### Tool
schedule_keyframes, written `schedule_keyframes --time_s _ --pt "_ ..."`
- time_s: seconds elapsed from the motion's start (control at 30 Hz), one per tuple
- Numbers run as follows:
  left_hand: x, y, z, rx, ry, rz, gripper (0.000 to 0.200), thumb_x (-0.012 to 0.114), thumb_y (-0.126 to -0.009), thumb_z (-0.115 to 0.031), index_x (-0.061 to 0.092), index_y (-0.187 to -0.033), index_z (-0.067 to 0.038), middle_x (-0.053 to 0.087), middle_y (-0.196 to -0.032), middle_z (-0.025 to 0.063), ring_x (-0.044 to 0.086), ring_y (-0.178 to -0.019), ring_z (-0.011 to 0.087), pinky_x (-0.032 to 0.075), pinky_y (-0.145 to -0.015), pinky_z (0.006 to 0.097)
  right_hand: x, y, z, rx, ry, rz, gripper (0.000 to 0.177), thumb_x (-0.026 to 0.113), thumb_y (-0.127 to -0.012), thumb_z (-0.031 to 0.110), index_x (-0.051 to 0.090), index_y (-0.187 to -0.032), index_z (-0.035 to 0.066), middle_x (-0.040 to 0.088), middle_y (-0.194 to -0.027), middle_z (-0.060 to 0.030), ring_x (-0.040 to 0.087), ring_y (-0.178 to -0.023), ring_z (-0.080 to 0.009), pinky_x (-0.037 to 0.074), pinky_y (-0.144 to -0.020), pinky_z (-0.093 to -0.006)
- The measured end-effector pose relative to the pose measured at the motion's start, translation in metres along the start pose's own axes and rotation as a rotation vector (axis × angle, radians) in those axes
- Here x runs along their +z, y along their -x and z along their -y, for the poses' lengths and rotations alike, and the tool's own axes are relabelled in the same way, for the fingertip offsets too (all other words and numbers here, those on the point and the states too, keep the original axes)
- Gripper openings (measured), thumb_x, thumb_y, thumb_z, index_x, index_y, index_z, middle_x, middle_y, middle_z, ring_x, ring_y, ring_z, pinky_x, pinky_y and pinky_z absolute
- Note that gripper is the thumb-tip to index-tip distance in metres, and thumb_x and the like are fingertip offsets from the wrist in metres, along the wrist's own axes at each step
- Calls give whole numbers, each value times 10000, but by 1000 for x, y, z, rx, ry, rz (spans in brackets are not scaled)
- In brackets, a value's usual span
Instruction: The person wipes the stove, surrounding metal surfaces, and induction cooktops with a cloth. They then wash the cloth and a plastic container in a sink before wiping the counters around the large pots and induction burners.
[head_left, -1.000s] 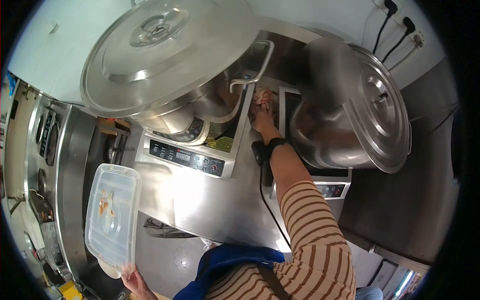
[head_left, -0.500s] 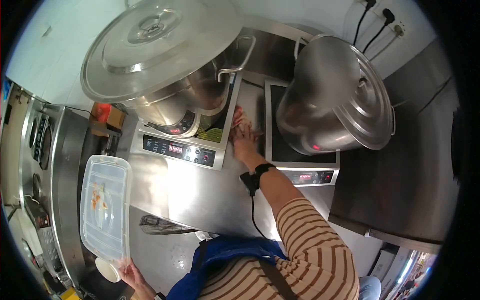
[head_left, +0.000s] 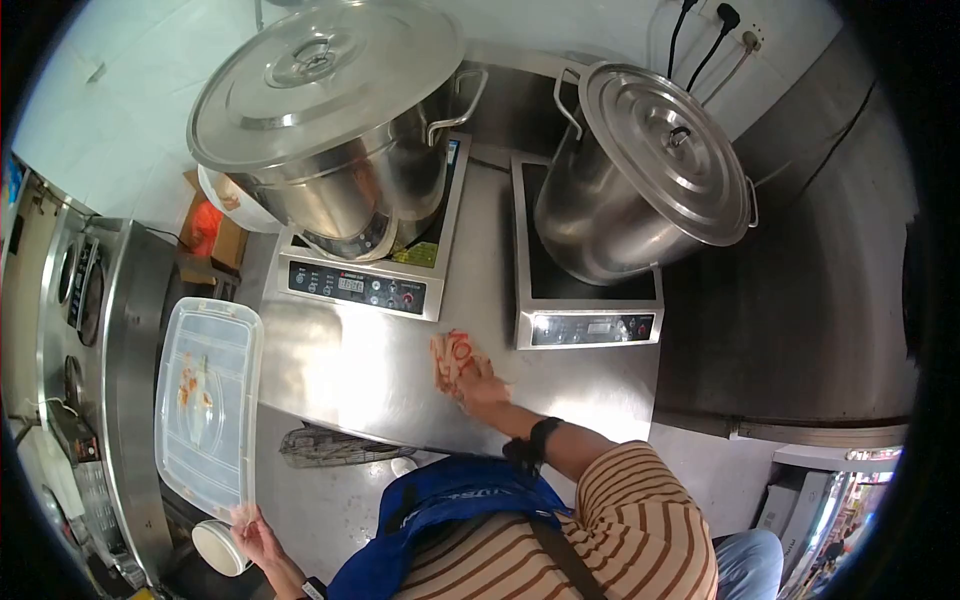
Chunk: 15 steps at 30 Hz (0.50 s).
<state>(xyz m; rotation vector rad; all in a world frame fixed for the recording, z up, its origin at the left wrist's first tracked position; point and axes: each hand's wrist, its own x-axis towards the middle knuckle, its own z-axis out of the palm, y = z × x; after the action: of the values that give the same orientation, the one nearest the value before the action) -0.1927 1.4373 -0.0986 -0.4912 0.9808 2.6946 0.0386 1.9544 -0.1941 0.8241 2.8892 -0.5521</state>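
A crumpled cloth with red markings (head_left: pixel 455 358) is gripped in my right hand (head_left: pixel 480 388), low over the steel counter (head_left: pixel 380 385), in front of the gap between the two cookers. My left hand (head_left: pixel 257 540), at the lower left, holds the near edge of a translucent plastic lid (head_left: pixel 208 400) with orange bits on it. Beside that hand is a round white container (head_left: pixel 220 547); whether the fingers also touch it I cannot tell. The lid is tilted off the counter's left side.
Large lidded steel pots stand on the left cooker (head_left: pixel 355 290) and the right cooker (head_left: pixel 590 328). Behind the left pot (head_left: pixel 350 195) are a white bowl (head_left: pixel 240 203) and a cardboard box (head_left: pixel 228 243). A wire basket (head_left: pixel 335 447) is below the counter's front edge.
My right hand has come back from between the cookers toward the counter's front, bringing the cloth. The right pot's lid no longer looks blurred. My left hand still holds the plastic lid.
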Motion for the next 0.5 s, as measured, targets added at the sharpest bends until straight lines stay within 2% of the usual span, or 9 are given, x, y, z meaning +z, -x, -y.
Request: schedule_keyframes --time_s 0.07,0.13,0.2,0.23,0.27,0.3,0.37,0.47,0.5 --pt "0 1 -4 20 -19 -17 479 463 -837 -17 341 -1288 91 519 -1166 244 519 -1094 354 411 -984 530 -32 -21 3 199 -246 -86 225 568 -772 189 615 -948 56 607 -933 -159 579 -902 -388 509 -699 -437" --pt "3 7 -4 31 -34 4 490 464 -838 -20 334 -1298 89 519 -1169 247 516 -1102 359 419 -976 531 -62 -48 -4 372 -493 -356 211 566 -789 202 626 -928 55 630 -831 -181 612 -808 -375 502 -690 -444" --pt "6 13 -5 2 -4 50 498 469 -837 -29 333 -1302 90 519 -1172 249 511 -1110 366 421 -975 534 -122 -77 -9 593 -498 -364 258 536 -823 269 635 -995 103 634 -857 -197 619 -773 -369 481 -683 -464" --pt "6 14 -5 -13 12 74 502 472 -837 -34 333 -1303 90 519 -1174 250 509 -1114 369 421 -974 535 -141 -91 -16 426 -562 -607 236 517 -837 256 639 -956 92 628 -798 -195 616 -742 -378 478 -647 -475" --pt "6 15 -5 -10 14 56 501 475 -837 -37 337 -1301 91 519 -1174 251 509 -1112 373 423 -973 533 -144 -115 -36 463 -415 -640 234 514 -841 244 640 -970 95 623 -796 -186 611 -738 -377 481 -656 -468" --pt "5 16 -5 -3 14 37 500 477 -837 -41 340 -1299 92 518 -1175 251 509 -1111 376 425 -972 531 -166 -133 -37 362 -337 -776 203 531 -819 230 635 -910 81 625 -791 -168 608 -748 -374 487 -674 -454" --pt "-7 23 -8 26 8 -5 495 478 -837 -45 346 -1294 95 518 -1171 252 512 -1104 380 427 -972 526 -172 -182 -60 280 -151 -807 197 539 -787 181 635 -915 65 633 -814 -150 609 -806 -352 492 -704 -426" --pt "-14 38 -13 70 -13 -15 483 486 -850 -63 356 -1286 100 526 -1155 242 523 -1077 378 425 -977 516 -147 -231 -86 363 64 -351 200 511 -793 134 644 -920 56 633 -912 -161 591 -912 -346 491 -741 -433" --pt "-19 42 -14 65 -5 29 480 494 -853 -74 363 -1281 99 531 -1149 236 524 -1075 375 426 -974 516 -130 -236 -93 372 86 -346 221 513 -789 124 587 -991 76 583 -988 -157 545 -965 -359 467 -782 -434"
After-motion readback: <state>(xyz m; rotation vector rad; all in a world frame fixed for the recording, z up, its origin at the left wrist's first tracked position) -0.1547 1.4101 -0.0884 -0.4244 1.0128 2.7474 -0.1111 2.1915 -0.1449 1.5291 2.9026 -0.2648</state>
